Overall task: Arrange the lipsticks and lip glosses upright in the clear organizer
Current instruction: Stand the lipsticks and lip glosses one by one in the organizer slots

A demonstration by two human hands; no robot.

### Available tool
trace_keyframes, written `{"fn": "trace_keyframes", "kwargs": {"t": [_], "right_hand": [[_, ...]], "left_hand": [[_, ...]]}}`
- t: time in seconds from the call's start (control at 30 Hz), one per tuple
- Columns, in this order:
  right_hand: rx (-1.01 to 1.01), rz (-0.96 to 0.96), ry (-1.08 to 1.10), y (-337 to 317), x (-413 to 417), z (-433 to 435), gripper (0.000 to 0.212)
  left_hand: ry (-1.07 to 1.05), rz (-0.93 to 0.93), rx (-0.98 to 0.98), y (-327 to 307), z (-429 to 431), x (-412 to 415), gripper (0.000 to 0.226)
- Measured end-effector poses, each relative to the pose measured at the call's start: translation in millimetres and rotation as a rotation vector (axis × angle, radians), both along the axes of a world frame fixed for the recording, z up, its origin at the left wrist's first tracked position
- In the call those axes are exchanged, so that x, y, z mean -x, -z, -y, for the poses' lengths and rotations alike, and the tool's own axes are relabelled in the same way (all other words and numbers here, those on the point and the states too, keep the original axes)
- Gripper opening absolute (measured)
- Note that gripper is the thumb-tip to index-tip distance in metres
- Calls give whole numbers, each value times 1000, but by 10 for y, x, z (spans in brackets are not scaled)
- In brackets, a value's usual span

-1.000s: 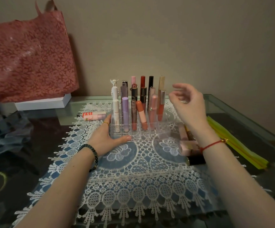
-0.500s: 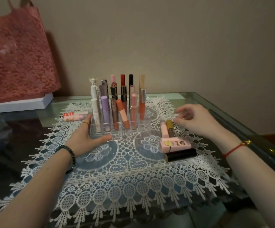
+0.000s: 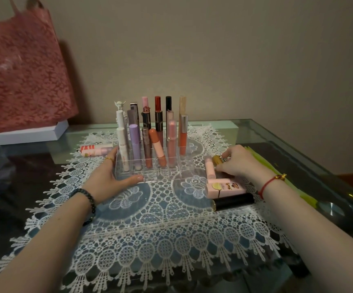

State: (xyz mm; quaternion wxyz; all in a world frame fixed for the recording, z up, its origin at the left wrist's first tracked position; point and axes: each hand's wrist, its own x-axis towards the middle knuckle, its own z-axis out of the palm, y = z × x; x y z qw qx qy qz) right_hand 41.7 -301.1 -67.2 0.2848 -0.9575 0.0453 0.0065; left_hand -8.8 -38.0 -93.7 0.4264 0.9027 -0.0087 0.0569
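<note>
The clear organizer (image 3: 184, 175) stands on the lace mat with several lipsticks and glosses upright in it, among them a purple tube (image 3: 134, 136) and a leaning peach tube (image 3: 158, 147). My left hand (image 3: 112, 174) rests flat against the organizer's left front corner, thumb along its front edge. My right hand (image 3: 238, 162) pinches a gold-capped tube (image 3: 217, 160) lying to the right of the organizer. Beside that tube lie a pale pink gloss (image 3: 210, 167), a pink boxy lipstick (image 3: 225, 189) and a black lipstick (image 3: 232, 201). A striped pink tube (image 3: 96, 150) lies left of the organizer.
A white lace mat (image 3: 150, 225) covers the glass table (image 3: 298, 144). A red lace bag (image 3: 21, 72) and a white box (image 3: 27, 134) stand at the back left. Yellow strips (image 3: 277, 172) lie along the right, past my wrist.
My right hand came down from beside the organizer's tubes to the loose items on the right and took hold of the gold-capped tube. My left hand stayed on the organizer.
</note>
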Motion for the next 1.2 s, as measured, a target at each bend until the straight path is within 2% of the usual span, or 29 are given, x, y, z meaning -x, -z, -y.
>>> {"fn": "trace_keyframes", "kwargs": {"t": [0.17, 0.37, 0.5, 0.73, 0.87, 1.2], "right_hand": [[-15, 32, 39, -64, 19, 6, 35], [-436, 379, -33, -279, 48, -29, 42], [-556, 485, -113, -368, 92, -292, 45], [-579, 472, -143, -167, -11, -525, 31], [-593, 460, -130, -30, -27, -528, 34], [-478, 478, -173, 82, -71, -553, 28]], "left_hand": [[5, 0, 5, -38, 9, 26, 95], [9, -9, -31, -38, 1, 29, 97], [4, -8, -64, -23, -30, 1, 100], [12, 7, -49, -5, -43, -15, 98], [11, 12, -11, 33, -70, -41, 98], [12, 17, -5, 56, -76, -61, 98]]}}
